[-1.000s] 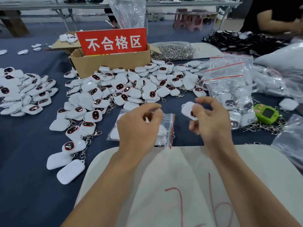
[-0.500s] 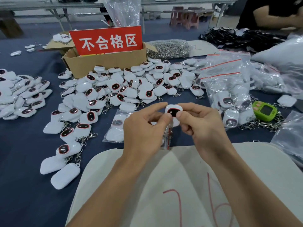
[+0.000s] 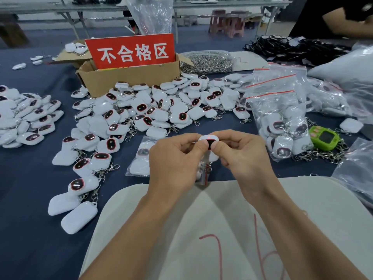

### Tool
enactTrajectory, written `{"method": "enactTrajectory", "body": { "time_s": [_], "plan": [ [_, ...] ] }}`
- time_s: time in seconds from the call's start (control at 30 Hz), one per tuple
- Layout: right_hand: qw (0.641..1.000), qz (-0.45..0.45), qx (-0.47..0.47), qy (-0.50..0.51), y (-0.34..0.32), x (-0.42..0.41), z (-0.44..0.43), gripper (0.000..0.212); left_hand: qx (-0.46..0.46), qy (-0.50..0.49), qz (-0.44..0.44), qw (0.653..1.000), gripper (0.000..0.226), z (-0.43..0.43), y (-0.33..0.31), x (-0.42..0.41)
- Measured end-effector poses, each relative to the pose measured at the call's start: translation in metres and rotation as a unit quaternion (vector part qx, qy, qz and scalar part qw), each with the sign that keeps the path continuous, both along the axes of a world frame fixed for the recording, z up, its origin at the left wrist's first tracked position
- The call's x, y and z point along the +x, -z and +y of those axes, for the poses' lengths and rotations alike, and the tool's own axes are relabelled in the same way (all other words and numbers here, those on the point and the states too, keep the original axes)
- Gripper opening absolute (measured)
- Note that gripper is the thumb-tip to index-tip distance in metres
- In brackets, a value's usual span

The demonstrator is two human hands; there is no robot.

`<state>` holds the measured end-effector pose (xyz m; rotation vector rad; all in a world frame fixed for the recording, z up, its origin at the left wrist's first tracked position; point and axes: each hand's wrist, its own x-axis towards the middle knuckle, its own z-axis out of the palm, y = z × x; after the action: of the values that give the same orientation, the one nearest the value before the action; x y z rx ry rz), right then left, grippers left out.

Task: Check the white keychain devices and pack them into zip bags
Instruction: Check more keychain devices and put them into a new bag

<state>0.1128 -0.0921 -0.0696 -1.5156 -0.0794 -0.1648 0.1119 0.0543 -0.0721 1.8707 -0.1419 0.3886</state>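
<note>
Left grip (image 3: 173, 158), right grip (image 3: 242, 156), fingertips together, both pinching 1 device (image 3: 209, 138)

Soft, even indoor light, wide-angle view.
We see faint shadows under the white plastic keychain devices (image 3: 155, 112) on the dark blue tablecloth (image 3: 30, 188); the clear plastic zip bags (image 3: 282, 102) catch pale glare, lines bow toward the corners, and the far background is soft.
</note>
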Motion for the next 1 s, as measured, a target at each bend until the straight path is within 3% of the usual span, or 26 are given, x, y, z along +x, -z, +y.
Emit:
{"method": "enactTrajectory", "body": {
  "time_s": [0.1, 0.3, 0.53, 0.77, 0.87, 1.0],
  "plan": [
    [1.000, 0.002, -0.014, 0.001, -0.001, 0.001, -0.001, 0.021, 0.001, -0.006, -0.007, 1.000, 0.019, 0.000, 0.000, 0.000],
    [0.999, 0.008, -0.042, -0.021, -0.005, -0.002, -0.002, 0.023, -0.097, -0.004, 0.012, 0.995, 0.016, 0.000, 0.000, 0.004],
    [0.995, -0.001, -0.096, 0.015, -0.001, 0.001, 0.002, 0.016, -0.092, 0.002, 0.022, 0.996, 0.012, -0.003, -0.001, 0.001],
    [0.960, -0.120, -0.246, 0.064, 0.000, -0.001, -0.003, 0.017, 0.037, -0.052, -0.025, 0.998, 0.033, 0.000, 0.000, -0.003],
    [0.921, -0.193, -0.316, 0.123, -0.001, -0.004, -0.005, 0.022, 0.111, -0.082, -0.066, 0.988, 0.021, 0.000, 0.000, -0.004],
    [0.893, -0.257, -0.335, 0.152, -0.003, -0.005, -0.007, 0.024, 0.163, -0.120, -0.085, 0.976, 0.011, -0.001, 0.002, -0.005]
  ]
}}
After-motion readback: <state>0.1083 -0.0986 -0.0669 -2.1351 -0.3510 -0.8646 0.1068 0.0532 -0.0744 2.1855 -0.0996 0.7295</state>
